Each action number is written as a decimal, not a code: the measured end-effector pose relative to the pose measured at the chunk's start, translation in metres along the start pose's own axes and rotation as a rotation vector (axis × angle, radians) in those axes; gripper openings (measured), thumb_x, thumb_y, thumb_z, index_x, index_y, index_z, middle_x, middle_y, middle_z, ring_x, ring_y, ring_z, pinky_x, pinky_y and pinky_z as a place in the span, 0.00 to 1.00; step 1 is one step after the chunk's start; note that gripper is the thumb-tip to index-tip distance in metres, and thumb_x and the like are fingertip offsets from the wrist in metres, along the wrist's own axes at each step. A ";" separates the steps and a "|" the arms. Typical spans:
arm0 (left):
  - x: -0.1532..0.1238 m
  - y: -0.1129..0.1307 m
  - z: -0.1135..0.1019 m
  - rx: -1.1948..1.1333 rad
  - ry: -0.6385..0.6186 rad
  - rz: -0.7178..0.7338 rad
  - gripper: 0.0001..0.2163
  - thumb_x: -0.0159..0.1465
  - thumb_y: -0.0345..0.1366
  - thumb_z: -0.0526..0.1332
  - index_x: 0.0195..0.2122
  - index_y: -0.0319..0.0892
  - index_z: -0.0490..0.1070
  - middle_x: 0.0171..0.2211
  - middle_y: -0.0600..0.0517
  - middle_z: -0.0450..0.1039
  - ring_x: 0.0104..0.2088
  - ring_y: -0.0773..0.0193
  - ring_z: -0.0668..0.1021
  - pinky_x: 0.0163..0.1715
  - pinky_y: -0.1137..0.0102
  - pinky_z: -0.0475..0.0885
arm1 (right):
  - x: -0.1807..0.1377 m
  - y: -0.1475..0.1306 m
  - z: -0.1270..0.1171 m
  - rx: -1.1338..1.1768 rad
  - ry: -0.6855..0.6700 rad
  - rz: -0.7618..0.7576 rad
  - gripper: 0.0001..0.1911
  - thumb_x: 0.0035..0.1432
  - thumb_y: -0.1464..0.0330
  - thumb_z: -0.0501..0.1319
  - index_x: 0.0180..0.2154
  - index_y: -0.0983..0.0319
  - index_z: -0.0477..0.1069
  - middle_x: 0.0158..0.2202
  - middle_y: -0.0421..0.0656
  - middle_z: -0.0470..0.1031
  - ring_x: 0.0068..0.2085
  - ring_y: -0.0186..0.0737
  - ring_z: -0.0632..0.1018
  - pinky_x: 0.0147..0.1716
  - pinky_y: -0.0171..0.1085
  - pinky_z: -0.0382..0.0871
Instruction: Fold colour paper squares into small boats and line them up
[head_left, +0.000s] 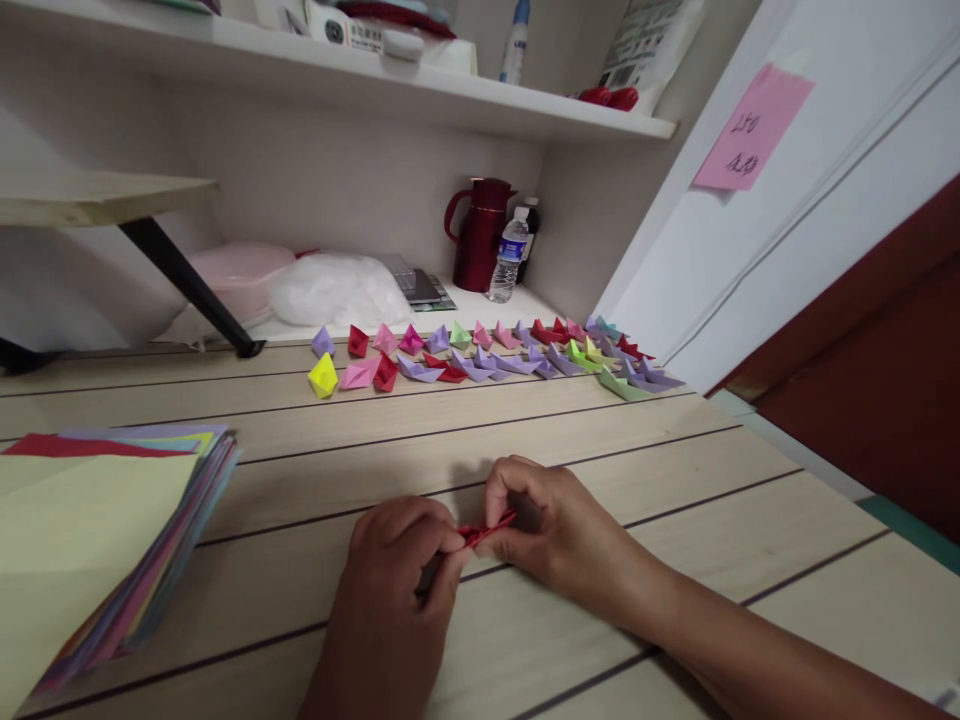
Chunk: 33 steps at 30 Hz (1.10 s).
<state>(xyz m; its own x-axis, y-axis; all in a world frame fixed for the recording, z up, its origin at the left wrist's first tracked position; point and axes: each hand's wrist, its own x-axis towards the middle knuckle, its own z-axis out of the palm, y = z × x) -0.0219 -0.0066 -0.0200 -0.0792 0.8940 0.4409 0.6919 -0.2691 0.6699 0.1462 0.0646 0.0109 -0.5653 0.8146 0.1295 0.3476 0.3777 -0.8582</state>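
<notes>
Both hands meet low in the middle of the wooden floor (675, 470). My left hand (397, 580) and my right hand (547, 530) pinch a small folded red paper piece (487, 528) between their fingertips. Most of the red paper is hidden by the fingers. A stack of coloured paper sheets (97, 540) lies to the left of my left hand.
Two rows of folded paper boats (495, 355) in several colours lie farther back. Behind them stand a dark red jug (480, 235), a water bottle (508, 258) and a white plastic bag (337, 290). A black table leg (187, 285) slants at the left. A pink note (750, 128) sticks on the white door.
</notes>
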 end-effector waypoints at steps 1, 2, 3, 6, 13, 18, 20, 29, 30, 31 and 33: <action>0.000 0.000 0.000 -0.010 0.003 0.007 0.07 0.60 0.29 0.59 0.27 0.47 0.71 0.32 0.56 0.74 0.36 0.64 0.76 0.41 0.66 0.68 | 0.000 -0.001 0.000 0.055 -0.008 0.018 0.12 0.50 0.78 0.68 0.29 0.60 0.66 0.28 0.35 0.70 0.29 0.32 0.71 0.28 0.31 0.63; -0.001 0.001 0.000 -0.020 -0.001 0.008 0.07 0.61 0.30 0.58 0.27 0.47 0.71 0.32 0.56 0.74 0.36 0.65 0.75 0.41 0.66 0.68 | 0.000 -0.001 0.001 0.118 -0.020 0.034 0.12 0.51 0.77 0.68 0.33 0.59 0.67 0.28 0.34 0.71 0.29 0.32 0.73 0.29 0.31 0.65; -0.002 0.001 0.000 -0.029 -0.003 0.005 0.07 0.61 0.30 0.58 0.27 0.47 0.70 0.32 0.56 0.73 0.36 0.65 0.75 0.41 0.66 0.68 | 0.000 -0.002 0.001 0.175 -0.034 0.043 0.14 0.51 0.77 0.67 0.37 0.59 0.67 0.28 0.34 0.73 0.30 0.33 0.74 0.31 0.31 0.67; -0.003 0.001 0.000 -0.046 0.001 -0.029 0.06 0.61 0.31 0.59 0.29 0.48 0.70 0.33 0.56 0.73 0.37 0.64 0.75 0.41 0.66 0.68 | 0.000 -0.002 0.002 0.190 -0.038 0.016 0.22 0.52 0.77 0.68 0.48 0.57 0.69 0.29 0.35 0.75 0.32 0.35 0.76 0.36 0.34 0.70; -0.006 0.004 0.005 -0.177 0.051 -0.260 0.16 0.60 0.30 0.58 0.48 0.53 0.66 0.31 0.59 0.72 0.39 0.63 0.78 0.41 0.66 0.71 | 0.001 -0.003 0.003 -0.023 0.000 -0.072 0.17 0.51 0.77 0.70 0.43 0.58 0.76 0.30 0.39 0.77 0.36 0.39 0.76 0.39 0.37 0.69; -0.003 0.004 0.002 -0.084 0.105 -0.233 0.17 0.58 0.35 0.62 0.49 0.51 0.69 0.34 0.55 0.73 0.38 0.61 0.77 0.46 0.61 0.70 | -0.001 -0.003 0.003 -0.012 0.007 -0.034 0.08 0.51 0.77 0.69 0.33 0.59 0.76 0.35 0.40 0.74 0.35 0.36 0.75 0.34 0.34 0.69; -0.001 0.004 -0.002 -0.043 0.099 -0.203 0.10 0.57 0.35 0.63 0.41 0.51 0.73 0.34 0.55 0.73 0.37 0.61 0.77 0.46 0.60 0.69 | -0.002 -0.002 0.003 0.016 -0.001 -0.022 0.09 0.51 0.76 0.69 0.34 0.59 0.74 0.33 0.39 0.73 0.33 0.35 0.75 0.33 0.33 0.69; 0.004 0.003 -0.005 -0.074 0.010 -0.152 0.01 0.57 0.36 0.63 0.29 0.49 0.73 0.29 0.58 0.74 0.31 0.63 0.76 0.38 0.66 0.69 | -0.003 -0.001 0.004 -0.127 0.050 -0.244 0.16 0.56 0.78 0.65 0.44 0.57 0.69 0.34 0.40 0.76 0.40 0.39 0.75 0.41 0.37 0.68; 0.004 0.005 -0.005 -0.092 0.003 -0.172 0.01 0.56 0.36 0.64 0.29 0.50 0.73 0.28 0.58 0.75 0.31 0.63 0.77 0.37 0.66 0.69 | -0.003 -0.001 0.004 -0.130 0.051 -0.253 0.16 0.56 0.78 0.65 0.44 0.57 0.69 0.34 0.39 0.76 0.40 0.39 0.75 0.41 0.37 0.68; 0.004 0.006 -0.005 -0.107 -0.003 -0.207 0.01 0.56 0.35 0.64 0.29 0.50 0.74 0.28 0.58 0.76 0.31 0.63 0.77 0.36 0.67 0.70 | -0.003 -0.001 0.003 -0.131 0.049 -0.255 0.17 0.56 0.77 0.66 0.46 0.56 0.69 0.33 0.39 0.75 0.40 0.39 0.75 0.41 0.37 0.68; 0.005 0.009 -0.006 -0.138 -0.013 -0.304 0.02 0.55 0.35 0.64 0.29 0.50 0.75 0.28 0.58 0.77 0.32 0.62 0.78 0.36 0.67 0.70 | -0.003 -0.001 0.002 -0.134 0.041 -0.259 0.20 0.57 0.75 0.66 0.49 0.55 0.68 0.33 0.38 0.75 0.39 0.39 0.76 0.41 0.37 0.68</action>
<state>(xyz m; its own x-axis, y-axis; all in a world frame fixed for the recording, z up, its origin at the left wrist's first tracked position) -0.0203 -0.0062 -0.0085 -0.2568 0.9452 0.2014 0.5340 -0.0349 0.8447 0.1456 0.0608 0.0107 -0.6184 0.6998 0.3576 0.2930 0.6276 -0.7213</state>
